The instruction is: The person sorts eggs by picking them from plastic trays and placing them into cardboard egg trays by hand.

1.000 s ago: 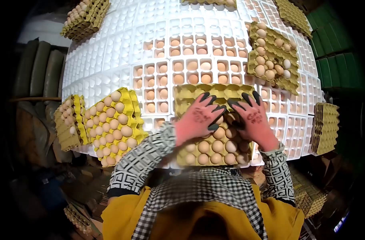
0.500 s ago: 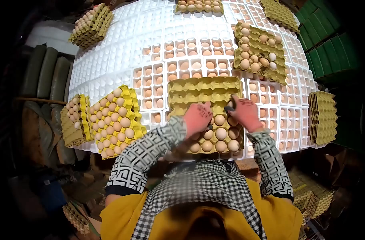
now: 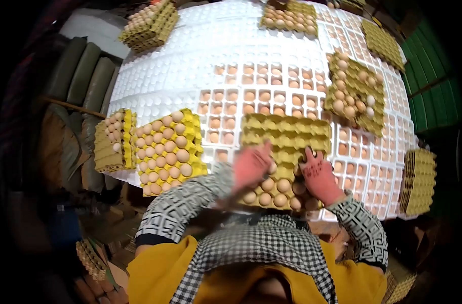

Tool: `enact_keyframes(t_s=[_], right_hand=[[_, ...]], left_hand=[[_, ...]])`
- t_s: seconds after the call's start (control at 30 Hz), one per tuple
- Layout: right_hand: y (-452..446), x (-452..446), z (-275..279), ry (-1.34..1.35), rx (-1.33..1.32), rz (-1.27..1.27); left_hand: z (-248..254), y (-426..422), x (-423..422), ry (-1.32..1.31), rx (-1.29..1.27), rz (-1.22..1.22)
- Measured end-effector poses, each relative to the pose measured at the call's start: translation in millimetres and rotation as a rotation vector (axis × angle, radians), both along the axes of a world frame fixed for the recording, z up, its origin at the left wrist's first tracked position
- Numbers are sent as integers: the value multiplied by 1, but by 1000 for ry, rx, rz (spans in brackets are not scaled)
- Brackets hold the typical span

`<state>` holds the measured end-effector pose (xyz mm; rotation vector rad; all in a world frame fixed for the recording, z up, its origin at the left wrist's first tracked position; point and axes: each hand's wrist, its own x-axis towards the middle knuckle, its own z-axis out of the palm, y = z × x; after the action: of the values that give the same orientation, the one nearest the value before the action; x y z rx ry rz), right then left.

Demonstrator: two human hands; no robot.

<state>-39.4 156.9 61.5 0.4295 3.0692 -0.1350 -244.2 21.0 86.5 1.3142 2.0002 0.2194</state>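
A cardboard egg tray [image 3: 286, 126] lies in front of me, its far rows without eggs and its near rows holding several brown eggs [image 3: 283, 185]. My left hand [image 3: 252, 166], in a pink glove with dark fingertips, is over the tray's left side. It is blurred, and an egg shows beside its fingers; whether it grips that egg is unclear. Over the right side, my right hand [image 3: 319, 176], gloved alike, has its fingers apart, pointing away from me. Its palm and part of the eggs under it are hidden. White foam trays [image 3: 226, 109] with eggs in their cells lie beyond.
A yellow tray full of eggs [image 3: 165, 152] stands at left, beside stacked trays [image 3: 107, 152]. Another part-filled tray [image 3: 357, 91] sits at right. Stacked cardboard trays [image 3: 418, 180] stand at the right table edge. Green crates [image 3: 433, 76] and dark sacks [image 3: 84, 71] flank the table.
The camera view has turned, so the whole table sits farther right and lower. My right hand has drawn back toward me over the tray, and its fingers are more spread.
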Motion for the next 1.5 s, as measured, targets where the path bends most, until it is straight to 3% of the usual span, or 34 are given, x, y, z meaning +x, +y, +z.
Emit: enact_keyframes(t_s=[0.03, 0.07, 0.13, 0.17, 0.2, 0.27, 0.3, 0.33, 0.37, 0.4, 0.43, 0.5, 0.53, 0.57, 0.63, 0.67, 0.7, 0.73, 0.77, 0.8, 0.87, 0.93, 0.97, 1.07, 1.13, 1.2, 1.27, 1.33, 1.37, 1.43, 1.5], right_hand=[[3, -4, 5, -34, -20, 30], [7, -8, 15, -74, -42, 56], [22, -14, 33, -168, -186, 28], [33, -10, 35, -98, -344, -23], [46, -11, 36, -30, -499, -70], [63, -31, 44, 133, -826, -283], [61, -55, 32, 384, -1220, -468], [69, -87, 24, 375, -1183, -460], [72, -126, 33, 239, -795, -309], [72, -164, 27, 325, -544, -142], [65, -209, 21, 349, -569, -153], [58, -294, -1, 434, -346, -8], [51, -333, -1, 318, -271, -44], [51, -367, -27, 349, -194, -31], [50, -423, -43, 92, -89, 10], [50, -444, -52, -52, -65, 64], [53, -457, -60, -33, -89, 100], [53, -468, -63, 91, -150, 97], [52, -478, -65, 211, -208, 100], [51, -489, -67, 331, -265, 104], [56, -513, -89, 228, -298, 289], [55, -532, -91, -39, -239, 257], [48, -536, -92, 198, -200, 187], [30, -567, -99, 774, -559, 150], [17, -590, -136, 733, -539, 258], [13, -576, -149, 527, -309, 340], [17, -552, -121, 589, -491, 217], [45, -504, -87, 773, -616, 168], [65, -470, -60, 742, -738, 135], [98, -378, 1, 685, -979, -81], [141, -278, 19, 788, -1211, -190]], left_hand=[[-10, 4, 12, 167, -48, -92], [-7, 3, 22, 768, 78, -605], [-4, 3, 13, 622, 148, -590], [11, -3, -6, 338, 191, -481], [10, -12, -18, 84, 292, -170], [15, -25, -76, -64, 415, 154], [5, -24, -114, -80, 515, 387], [-8, -20, -155, 14, 543, 524], [-21, -16, -196, 99, 570, 665], [-30, -5, -241, 307, 541, 695], [-47, 5, -280, 376, 475, 669], [-68, 19, -326, 457, 260, 585], [-76, 25, -339, 468, 116, 525], [-90, 28, -351, 459, 77, 490], [-97, 30, -365, 401, 99, 482], [-91, 29, -371, 350, 136, 516], [-93, 23, -381, 323, 183, 533], [-98, 16, -391, 293, 230, 549], [-103, 9, -401, 238, 171, 399], [-112, 1, -407, 26, 215, 425], [-92, -7, -409, -64, 266, 473], [-84, -14, -423, -373, 467, 706], [-84, -16, -433, -408, 552, 866], [-120, -7, -469, -212, 1103, 1038], [-147, 2, -482, 501, 1074, 805], [-179, 0, -481, 456, 676, 594], [-182, -1, -465, 727, 496, 500], [-168, -4, -473, 554, 603, 487], [-158, -5, -476, 449, 672, 571], [-108, -14, -467, 279, 667, 536], [-42, -16, -407, 166, 682, 469]])
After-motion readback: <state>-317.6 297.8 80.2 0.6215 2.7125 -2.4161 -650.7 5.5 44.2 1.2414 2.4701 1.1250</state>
